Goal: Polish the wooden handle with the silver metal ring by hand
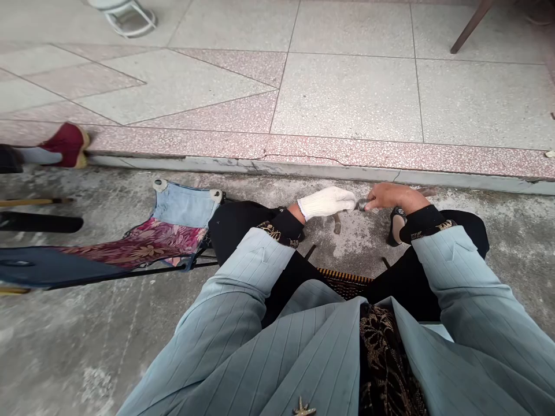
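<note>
My left hand point(328, 202), in a white knitted glove, is closed with its fingertips at a small grey ridged piece point(361, 204), perhaps a coil of wire. From the other side, the bare fingers of my right hand point(384, 196) pinch the same piece. Its exact kind is too small to make out. Below the gloved hand a short brown strip point(337, 223) shows against the concrete; whether I hold it is unclear. Both hands are above the ground between my knees, near the step.
A pink and grey terrazzo step point(312, 147) runs across in front. To the left stands a folding recliner point(173, 231) with patterned fabric. Another person's red shoe point(67, 144) is at the far left. A white stool point(130, 20) stands behind. My shoe point(396, 225) is beneath my right wrist.
</note>
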A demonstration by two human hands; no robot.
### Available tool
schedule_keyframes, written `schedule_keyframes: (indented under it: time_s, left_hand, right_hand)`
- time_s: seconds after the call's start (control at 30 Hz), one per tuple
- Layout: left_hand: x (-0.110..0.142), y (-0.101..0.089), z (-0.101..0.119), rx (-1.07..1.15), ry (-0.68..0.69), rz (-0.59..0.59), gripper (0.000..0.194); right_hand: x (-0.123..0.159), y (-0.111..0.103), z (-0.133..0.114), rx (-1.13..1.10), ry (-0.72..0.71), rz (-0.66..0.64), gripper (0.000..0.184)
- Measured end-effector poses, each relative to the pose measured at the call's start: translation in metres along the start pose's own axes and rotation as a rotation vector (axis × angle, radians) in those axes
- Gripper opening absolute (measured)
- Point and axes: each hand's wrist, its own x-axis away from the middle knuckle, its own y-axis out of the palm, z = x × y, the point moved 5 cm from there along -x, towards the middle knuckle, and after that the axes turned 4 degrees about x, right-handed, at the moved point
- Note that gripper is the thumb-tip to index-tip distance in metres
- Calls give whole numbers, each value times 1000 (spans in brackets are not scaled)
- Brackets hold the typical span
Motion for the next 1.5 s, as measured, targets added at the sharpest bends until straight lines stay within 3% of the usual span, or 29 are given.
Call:
schedule_keyframes:
  time_s: [0.13, 0.2, 0.27, 0.33, 0.43, 0.53, 0.67, 0.83, 0.93, 1.03, 1.13, 1.27, 1.33, 1.43, 1.5]
  left_hand:
    - [1, -7, -3, 38, 7, 28, 32]
    - [0, -8, -8, 135, -12, 58, 31]
    - [-2, -6, -13, 293, -54, 104, 31]
    - [-3, -1, -17, 434, -106, 129, 32]
    - [-5, 7, -14, 476, -126, 101, 33]
    - [-5, 13, -2, 464, -81, 29, 34]
    - [-3, 12, 8, 429, -48, -21, 34]
    - [-2, 2, 1, 217, -12, 35, 35]
    - [0, -5, -6, 141, -40, 78, 35]
    - [2, -11, -10, 87, -38, 81, 36]
    - [3, -15, -14, 114, -26, 105, 39]
    - [1, -17, -28, 285, -81, 210, 38]
    - [-1, -11, -34, 360, -147, 224, 36]
    - [-6, 6, -30, 422, -184, 118, 33]
    - [-8, 16, -22, 429, -148, 40, 32]
  right_hand:
    - [11, 15, -22, -130, -283, -273, 38]
    - [21, 9, -28, -277, -413, -300, 38]
    - [30, -7, -25, -455, -473, -170, 39]
    - [37, -28, -12, -674, -435, 119, 43]
    - [47, -49, 12, -931, -296, 554, 52]
    - [45, -51, 21, -948, -162, 681, 58]
    - [32, -48, 27, -681, 31, 652, 58]
    - [19, -47, 34, -276, 183, 563, 53]
    - [11, -34, 23, -138, 137, 361, 45]
    - [8, -13, 0, -125, -32, 105, 37]
    - [13, -4, -17, -161, -171, 0, 32]
    - [27, -19, -14, -390, -330, 63, 34]
    - [34, -33, -4, -591, -340, 215, 35]
    - [40, -43, 8, -902, -312, 413, 37]
    - [38, -42, 11, -1021, -267, 459, 37]
